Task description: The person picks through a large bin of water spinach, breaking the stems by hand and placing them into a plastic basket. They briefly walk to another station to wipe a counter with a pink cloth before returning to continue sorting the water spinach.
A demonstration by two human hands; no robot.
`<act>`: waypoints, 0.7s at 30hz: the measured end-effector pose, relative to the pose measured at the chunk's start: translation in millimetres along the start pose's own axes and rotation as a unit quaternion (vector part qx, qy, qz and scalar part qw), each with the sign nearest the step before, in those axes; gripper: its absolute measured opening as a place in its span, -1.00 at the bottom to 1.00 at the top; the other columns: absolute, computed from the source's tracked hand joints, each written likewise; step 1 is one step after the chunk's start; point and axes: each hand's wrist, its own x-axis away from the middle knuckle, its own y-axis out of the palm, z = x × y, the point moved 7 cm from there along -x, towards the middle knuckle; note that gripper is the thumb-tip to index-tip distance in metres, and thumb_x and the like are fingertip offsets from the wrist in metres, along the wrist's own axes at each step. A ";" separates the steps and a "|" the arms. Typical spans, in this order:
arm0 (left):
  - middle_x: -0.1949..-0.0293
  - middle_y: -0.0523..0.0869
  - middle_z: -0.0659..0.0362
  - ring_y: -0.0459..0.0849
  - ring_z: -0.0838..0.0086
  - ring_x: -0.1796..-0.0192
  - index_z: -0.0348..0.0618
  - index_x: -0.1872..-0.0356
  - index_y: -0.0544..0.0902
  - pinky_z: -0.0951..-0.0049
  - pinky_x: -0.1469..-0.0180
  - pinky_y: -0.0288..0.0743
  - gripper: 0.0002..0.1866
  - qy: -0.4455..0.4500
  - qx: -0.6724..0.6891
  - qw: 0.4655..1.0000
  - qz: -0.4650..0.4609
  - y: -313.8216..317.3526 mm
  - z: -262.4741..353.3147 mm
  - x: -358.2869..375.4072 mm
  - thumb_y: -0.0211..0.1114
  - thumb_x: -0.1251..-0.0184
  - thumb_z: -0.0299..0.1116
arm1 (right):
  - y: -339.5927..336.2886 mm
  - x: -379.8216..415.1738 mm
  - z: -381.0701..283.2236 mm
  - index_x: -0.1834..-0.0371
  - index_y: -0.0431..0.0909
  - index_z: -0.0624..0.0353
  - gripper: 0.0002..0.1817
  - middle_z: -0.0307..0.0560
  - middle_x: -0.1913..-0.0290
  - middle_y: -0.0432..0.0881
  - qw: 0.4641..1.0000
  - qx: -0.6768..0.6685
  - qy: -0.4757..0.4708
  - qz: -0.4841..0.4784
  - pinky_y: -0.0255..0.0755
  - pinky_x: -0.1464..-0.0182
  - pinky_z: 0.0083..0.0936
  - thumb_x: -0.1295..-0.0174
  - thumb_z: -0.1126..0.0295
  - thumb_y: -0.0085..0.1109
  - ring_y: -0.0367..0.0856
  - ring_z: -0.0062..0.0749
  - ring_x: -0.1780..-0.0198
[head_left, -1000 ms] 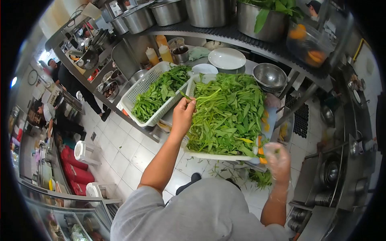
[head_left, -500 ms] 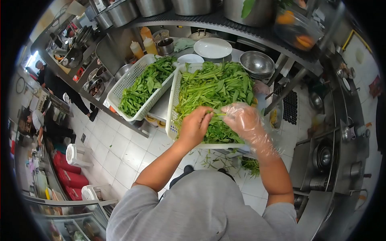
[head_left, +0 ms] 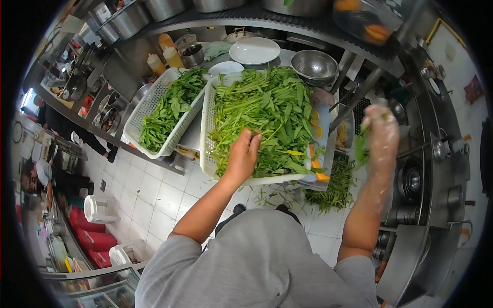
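Note:
A large white perforated basket [head_left: 207,146] is heaped with long-stemmed leafy greens [head_left: 267,110]. Over the near part of this heap is my bare left hand [head_left: 243,156], its fingers curled closed; what lies in them blends with the greens behind. Out to the right, beyond the basket, my right hand [head_left: 381,126] wears a clear plastic glove and is smeared by motion. A bunch of green leaves [head_left: 362,146] hangs from its closed fingers. Below and left of that hand, cut green stems [head_left: 334,187] lie in a pile low down.
A narrower white basket [head_left: 134,134] of greens stands at the left. Behind are plates [head_left: 254,50], a metal colander [head_left: 314,65] and sauce bottles [head_left: 173,57]. Green scraps [head_left: 272,197] litter the tiled floor. A metal shelf [head_left: 287,23] overhangs the back; another person [head_left: 67,120] stands far left.
My hands have parted. The gloved right hand swung out to the right with leaves, while my left stayed over the basket. My view shifted slightly, exposing more of the stem pile.

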 end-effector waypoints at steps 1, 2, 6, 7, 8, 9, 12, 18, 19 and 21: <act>0.55 0.57 0.05 0.56 0.39 0.49 -0.27 0.21 0.46 0.41 0.40 0.41 -0.89 0.003 -0.004 1.000 -0.011 4.0 4.1 -0.9 0.10 -0.37 -0.44 | 15.4 13.6 -15.3 0.27 0.58 0.14 -0.82 -0.17 0.34 0.60 0.991 0.083 -0.095 -0.045 0.42 0.23 -0.54 -0.22 0.28 0.11 0.55 -0.49 0.29; 0.55 0.56 0.06 0.56 0.38 0.49 -0.27 0.20 0.46 0.41 0.40 0.41 -0.89 0.008 -0.009 1.000 -0.023 7.6 9.1 -1.7 0.10 -0.37 -0.44 | 35.0 29.2 -29.3 0.27 0.59 0.13 -0.84 -0.13 0.36 0.59 0.964 0.163 -0.189 -0.089 0.44 0.25 -0.52 -0.21 0.30 0.12 0.55 -0.48 0.31; 0.53 0.55 0.08 0.52 0.43 0.51 -0.27 0.17 0.49 0.43 0.42 0.39 -0.88 0.041 -0.008 0.997 -0.066 25.3 22.2 -2.7 0.08 -0.38 -0.44 | 81.0 62.6 -20.2 0.28 0.62 0.08 -0.86 -0.13 0.46 0.51 0.891 0.228 -0.338 -0.199 0.45 0.33 -0.44 -0.08 0.45 0.18 0.52 -0.34 0.42; 0.53 0.54 0.12 0.48 0.50 0.53 -0.28 0.16 0.51 0.47 0.45 0.38 -0.87 0.079 0.000 0.995 -0.054 28.6 19.1 -2.3 0.08 -0.39 -0.43 | 95.2 67.6 -13.5 0.29 0.63 0.07 -0.83 -0.14 0.49 0.49 0.857 0.278 -0.373 -0.222 0.45 0.34 -0.41 -0.03 0.50 0.19 0.51 -0.28 0.44; 0.50 0.56 0.09 0.53 0.44 0.45 -0.25 0.16 0.52 0.42 0.41 0.41 -0.87 0.089 -0.026 0.993 -0.074 33.9 20.2 2.2 0.09 -0.33 -0.49 | 100.7 68.8 -3.0 0.28 0.64 0.05 -0.79 -0.14 0.50 0.47 0.842 0.316 -0.389 -0.202 0.44 0.36 -0.40 0.02 0.53 0.18 0.50 -0.26 0.44; 0.41 0.59 0.07 0.57 0.35 0.29 -0.22 0.17 0.55 0.36 0.33 0.45 -0.80 0.241 -0.132 0.959 -0.064 53.2 -3.0 10.8 0.13 -0.16 -0.56 | 104.7 70.0 9.2 0.28 0.64 0.04 -0.75 -0.15 0.51 0.45 0.822 0.335 -0.419 -0.190 0.42 0.38 -0.39 0.06 0.56 0.18 0.49 -0.25 0.44; 0.33 0.56 0.08 0.56 0.23 0.23 -0.19 0.18 0.54 0.34 0.24 0.48 -0.71 0.299 0.019 0.954 -0.031 52.1 32.9 14.6 0.15 0.00 -0.60 | 111.6 84.2 -3.0 0.22 0.68 0.02 -0.64 -0.16 0.33 0.61 0.759 0.334 -0.491 -0.265 0.41 0.36 -0.37 0.17 0.56 0.18 0.50 -0.25 0.39; 0.42 0.47 -0.02 0.49 0.14 0.37 -0.19 0.14 0.34 0.23 0.33 0.36 -0.86 0.096 0.142 0.977 -0.123 86.6 46.7 11.5 0.06 -0.36 -0.43 | 75.7 56.0 68.7 0.04 0.54 0.09 -0.74 -0.06 0.33 0.52 0.893 0.165 -0.316 -0.275 0.42 0.21 -0.39 -0.21 0.37 0.07 0.50 -0.20 0.32; 0.42 0.47 -0.03 0.49 0.14 0.36 -0.18 0.14 0.34 0.22 0.32 0.36 -0.85 0.166 0.174 0.966 -0.096 87.2 51.4 13.3 0.07 -0.37 -0.39 | 67.3 42.4 90.3 -0.07 0.49 -0.02 -0.68 -0.13 0.29 0.55 0.931 0.043 -0.241 -0.272 0.45 0.23 -0.41 -0.24 0.32 0.06 0.52 -0.29 0.33; 0.39 0.47 -0.06 0.54 0.11 0.29 -0.16 0.12 0.32 0.13 0.25 0.38 -0.85 0.186 0.130 0.970 -0.083 85.2 59.4 13.7 0.03 -0.41 -0.37 | 54.6 16.1 126.8 -0.06 0.45 0.07 -0.66 -0.01 0.13 0.56 0.943 -0.115 -0.003 -0.312 0.35 -0.09 -0.31 -0.30 0.17 0.04 0.53 -0.05 0.10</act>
